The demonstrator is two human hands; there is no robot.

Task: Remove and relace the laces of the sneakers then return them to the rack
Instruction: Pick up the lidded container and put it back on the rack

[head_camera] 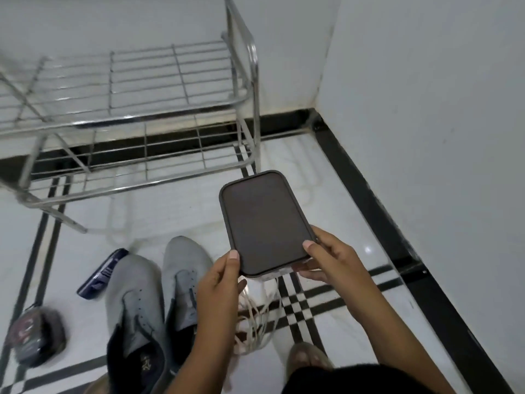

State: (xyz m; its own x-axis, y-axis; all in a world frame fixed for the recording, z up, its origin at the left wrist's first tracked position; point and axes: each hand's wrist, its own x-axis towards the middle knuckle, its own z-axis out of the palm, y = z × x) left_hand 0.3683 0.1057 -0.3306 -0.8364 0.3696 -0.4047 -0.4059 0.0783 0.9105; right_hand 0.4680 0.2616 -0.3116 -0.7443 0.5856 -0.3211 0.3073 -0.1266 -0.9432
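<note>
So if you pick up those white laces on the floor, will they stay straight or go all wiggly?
Probably wiggly: the white laces already lie in loose, tangled loops on the tiled floor, so they look floppy. They seem thin, so likely light. Dangling ends might snag on the grey sneakers beside them.

Even, soft, fairly bright indoor light fills the view, with weak shadows. The glossy floor mirrors the metal rack and shows one small bright glare spot. Motion blur smears the rack's bars and the bottom left. Wide-angle distortion curves lines near the edges.
</note>
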